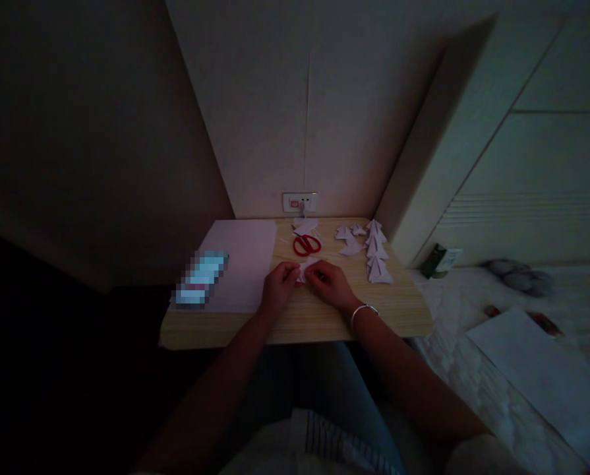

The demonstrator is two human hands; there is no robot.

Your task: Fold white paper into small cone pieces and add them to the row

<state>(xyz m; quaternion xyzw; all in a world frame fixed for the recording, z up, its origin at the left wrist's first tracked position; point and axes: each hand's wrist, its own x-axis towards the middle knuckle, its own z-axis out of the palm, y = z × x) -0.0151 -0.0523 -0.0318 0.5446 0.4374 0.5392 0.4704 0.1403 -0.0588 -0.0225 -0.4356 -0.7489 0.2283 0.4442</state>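
Between my two hands is a small piece of folded white paper (301, 272), held just above the wooden table (319, 323). My left hand (279, 288) pinches its left side. The fingers of my right hand (331, 282) are closed on its right side, with a bracelet on that wrist. Just beyond the paper lie red-handled scissors (307, 245), their blades pointing away over paper scraps (305, 227). To the right sit several folded paper pieces (376, 247), some stacked in a column. Dim light hides the exact folds in my fingers.
Sheets of white paper (248, 264) cover the table's left side, with a blurred-out phone (202, 280) on top. A wall socket (299, 202) with a plug is behind the table. On the bed (443, 310) at right lie a large white sheet (542, 369) and a grey bundle (519, 276).
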